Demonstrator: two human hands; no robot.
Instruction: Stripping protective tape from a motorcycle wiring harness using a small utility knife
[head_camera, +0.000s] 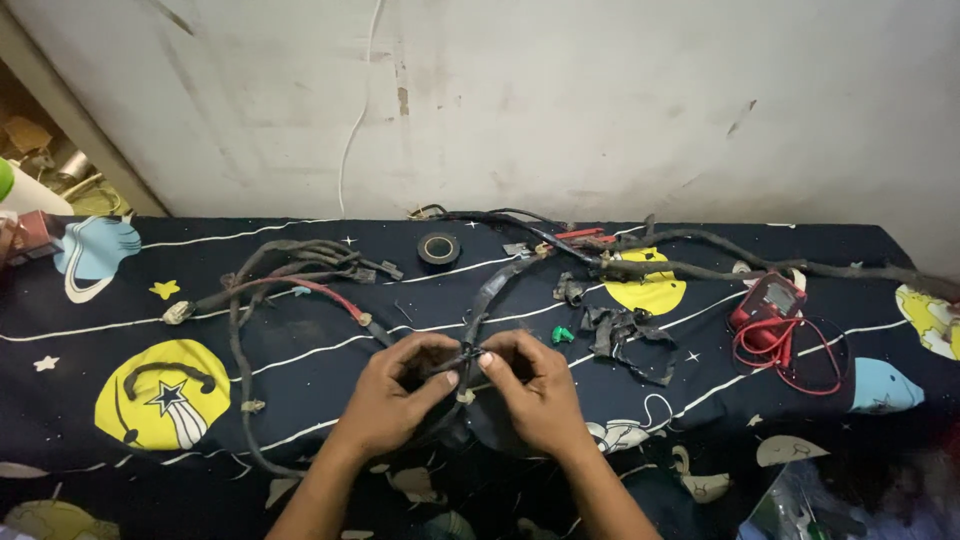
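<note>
Left hand (393, 395) and right hand (532, 392) are met fingertip to fingertip, both pinched shut on one spot of the black wiring harness (480, 310). What is gripped at that spot is hard to make out: a dark taped bundle with a small pale bit under the fingers, mostly covered by thumbs and knuckles. Forearms are cut off by the lower frame edge.

The harness is laid on a dark space-print cloth (300, 350) with yellow planets, stars and white orbit lines; a scuffed whitish wall (560, 100) with a thin white cable (358, 110) hanging down is seen behind it.

Relative to the roll of black tape (438, 248): the hands are found below it, nearer the camera, with a harness branch run from beside the roll down to the pinch point. A looped branch with a red wire (325, 293) is spread left of the roll. Torn black tape scraps (625, 335) and a small green clip (562, 335) are lying lower right of it. Far right of the roll a red multimeter (768, 300) with coiled red leads (785, 350) is set, touching a thick harness branch that runs off the right edge. Clutter at far left is cut off and unclear.
</note>
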